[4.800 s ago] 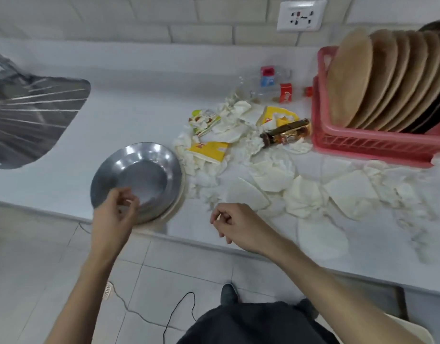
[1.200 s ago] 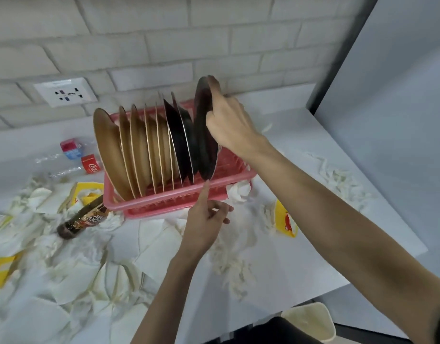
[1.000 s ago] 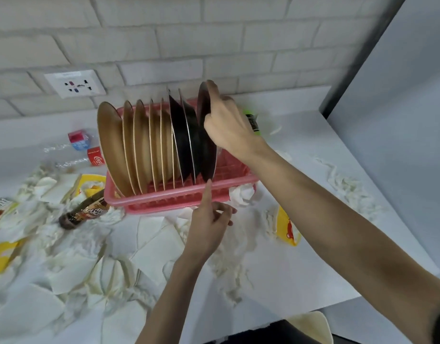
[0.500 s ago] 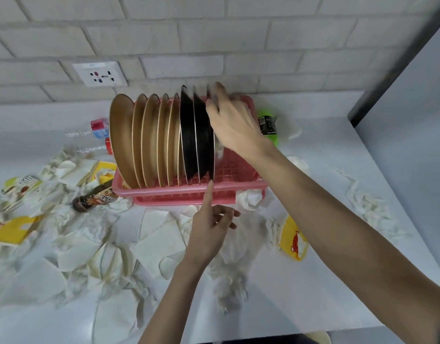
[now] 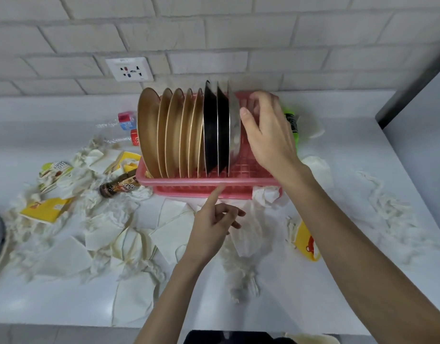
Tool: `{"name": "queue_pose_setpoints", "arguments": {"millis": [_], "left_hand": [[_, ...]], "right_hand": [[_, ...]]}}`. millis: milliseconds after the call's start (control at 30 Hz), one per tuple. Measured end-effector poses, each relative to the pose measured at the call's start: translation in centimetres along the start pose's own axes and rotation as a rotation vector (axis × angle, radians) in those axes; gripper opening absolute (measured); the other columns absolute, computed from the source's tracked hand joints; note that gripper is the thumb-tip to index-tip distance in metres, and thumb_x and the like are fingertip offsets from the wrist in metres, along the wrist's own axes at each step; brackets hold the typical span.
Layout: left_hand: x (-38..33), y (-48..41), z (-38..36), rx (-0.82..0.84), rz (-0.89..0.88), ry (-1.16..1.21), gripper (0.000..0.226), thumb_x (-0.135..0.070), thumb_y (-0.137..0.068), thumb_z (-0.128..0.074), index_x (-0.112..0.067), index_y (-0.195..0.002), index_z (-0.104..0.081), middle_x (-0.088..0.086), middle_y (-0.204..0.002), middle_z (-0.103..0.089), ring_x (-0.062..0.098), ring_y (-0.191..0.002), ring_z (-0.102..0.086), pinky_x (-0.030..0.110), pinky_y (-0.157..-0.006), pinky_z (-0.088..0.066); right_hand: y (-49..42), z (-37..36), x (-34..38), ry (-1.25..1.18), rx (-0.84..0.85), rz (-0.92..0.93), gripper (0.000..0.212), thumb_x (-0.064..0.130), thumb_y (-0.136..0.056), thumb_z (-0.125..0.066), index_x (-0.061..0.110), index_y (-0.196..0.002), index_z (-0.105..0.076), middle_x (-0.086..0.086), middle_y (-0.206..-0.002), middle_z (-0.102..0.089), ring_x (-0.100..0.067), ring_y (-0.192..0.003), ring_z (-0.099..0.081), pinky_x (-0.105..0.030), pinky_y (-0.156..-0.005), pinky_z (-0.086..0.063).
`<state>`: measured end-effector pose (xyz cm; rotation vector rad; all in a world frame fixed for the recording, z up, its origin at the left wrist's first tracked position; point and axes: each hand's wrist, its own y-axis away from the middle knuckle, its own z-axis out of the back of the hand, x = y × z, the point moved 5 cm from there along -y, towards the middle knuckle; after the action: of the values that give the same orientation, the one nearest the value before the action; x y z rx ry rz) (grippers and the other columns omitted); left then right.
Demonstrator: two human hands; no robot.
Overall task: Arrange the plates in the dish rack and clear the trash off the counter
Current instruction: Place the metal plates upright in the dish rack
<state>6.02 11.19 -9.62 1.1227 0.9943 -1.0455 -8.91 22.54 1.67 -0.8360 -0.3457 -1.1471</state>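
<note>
Steel plate (image 5: 235, 135) stood upright in the dish rack (image 5: 201, 188), at the right end of the row, beside 2 black plates (image 5: 210, 130). Right hand (image 5: 268, 135) held loosely curved just beside its back face, nothing enclosed; thumb contact cannot be told. Left hand (image 5: 211, 232): index fingertip laid on the rack's front rim, nothing held. Plate judged stiff, light and slick, best taken by the top rim.

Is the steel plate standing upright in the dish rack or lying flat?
Upright: the steel plate stands on edge in the pink dish rack, last after the black plates.
</note>
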Motion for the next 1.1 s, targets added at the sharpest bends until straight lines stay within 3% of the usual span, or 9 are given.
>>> {"name": "queue_pose_setpoints", "arguments": {"millis": [67,133,267,433,667,800,967,1000,1100], "left_hand": [[0.0,0.6,1.4,0.007,0.003,0.009,0.039,-0.004,-0.099,-0.052,-0.026,-0.131,-0.053,-0.002,-0.092,-0.077,0.018,-0.075,-0.071,0.027,-0.062,-0.050],[0.1,1.3,3.1,0.008,0.013,0.037,0.028,-0.002,-0.099,-0.051,-0.021,-0.115,-0.063,0.001,-0.091,-0.076,0.020,-0.074,-0.070,0.026,-0.061,-0.048],[1.2,3.0,7.2,-0.009,0.003,0.005,0.026,0.001,-0.099,-0.050,-0.017,-0.100,-0.069,0.004,-0.084,-0.074,0.019,-0.068,-0.067,0.025,-0.060,-0.047],[2.9,5.1,13.8,-0.015,-0.055,-0.101,0.026,0.000,-0.097,-0.053,-0.018,-0.095,-0.072,0.004,-0.072,-0.070,0.018,-0.059,-0.062,0.019,-0.057,-0.044],[6.1,9.1,29.6,-0.134,-0.129,-0.323,0.027,0.001,-0.093,-0.054,-0.019,-0.090,-0.071,-0.002,-0.066,-0.067,0.013,-0.058,-0.062,0.016,-0.057,-0.046],[7.4,8.6,40.1,-0.220,-0.172,-0.501,0.022,-0.008,-0.088,-0.056,-0.024,-0.094,-0.070,-0.003,-0.079,-0.072,0.006,-0.069,-0.062,0.024,-0.062,-0.050],[10.0,6.1,53.1,-0.314,-0.102,-0.718,0.022,-0.019,-0.084,-0.061,-0.030,-0.101,-0.068,0.004,-0.102,-0.072,-0.008,-0.082,-0.060,0.025,-0.079,-0.047],[11.1,5.8,55.6,-0.354,-0.057,-0.789,0.024,-0.020,-0.085,-0.066,-0.023,-0.109,-0.068,0.006,-0.111,-0.071,-0.003,-0.091,-0.062,0.028,-0.086,-0.046],[14.6,6.4,61.5,-0.491,0.136,-1.025,0.051,-0.045,-0.082,-0.073,-0.018,-0.123,-0.060,0.014,-0.125,-0.061,0.039,-0.113,-0.056,0.053,-0.094,-0.045]], "right_hand": [[2.5,-0.2,0.2,-0.238,-0.028,-0.031,0.018,0.032,-0.099,-0.047,0.021,-0.113,-0.051,-0.004,-0.102,-0.056,-0.020,-0.073,-0.058,-0.042,-0.067,-0.052],[5.8,-1.4,0.7,-0.415,0.006,-0.072,0.006,0.021,-0.101,-0.048,0.017,-0.099,-0.053,-0.010,-0.083,-0.058,-0.029,-0.061,-0.056,-0.044,-0.056,-0.047],[13.2,-6.3,2.4,-0.649,0.196,-0.239,0.023,0.017,-0.101,-0.048,0.009,-0.081,-0.055,-0.016,-0.069,-0.053,-0.029,-0.054,-0.051,-0.044,-0.053,-0.043],[18.6,-12.6,6.5,-0.686,0.325,-0.383,0.026,0.007,-0.100,-0.048,0.009,-0.076,-0.059,-0.012,-0.071,-0.058,-0.024,-0.052,-0.052,-0.023,-0.051,-0.040],[23.0,-22.6,17.2,-0.660,0.462,-0.378,0.024,0.009,-0.100,-0.049,0.003,-0.081,-0.062,-0.012,-0.070,-0.062,-0.025,-0.055,-0.056,-0.026,-0.054,-0.046],[25.9,-27.2,21.8,-0.659,0.566,-0.375,0.024,0.010,-0.100,-0.048,0.005,-0.082,-0.063,-0.011,-0.069,-0.062,-0.034,-0.057,-0.057,-0.036,-0.058,-0.048],[27.8,-30.8,25.0,-0.607,0.665,-0.380,0.022,0.011,-0.098,-0.049,0.007,-0.083,-0.064,-0.012,-0.071,-0.063,-0.030,-0.056,-0.058,-0.033,-0.058,-0.048],[27.9,-31.4,25.5,-0.601,0.683,-0.386,0.022,0.013,-0.099,-0.049,0.007,-0.083,-0.063,-0.012,-0.072,-0.063,-0.028,-0.056,-0.058,-0.032,-0.058,-0.048],[28.2,-32.7,26.7,-0.578,0.735,-0.403,0.026,0.019,-0.100,-0.047,0.007,-0.083,-0.063,-0.012,-0.074,-0.064,-0.023,-0.056,-0.058,-0.022,-0.055,-0.043]]}}
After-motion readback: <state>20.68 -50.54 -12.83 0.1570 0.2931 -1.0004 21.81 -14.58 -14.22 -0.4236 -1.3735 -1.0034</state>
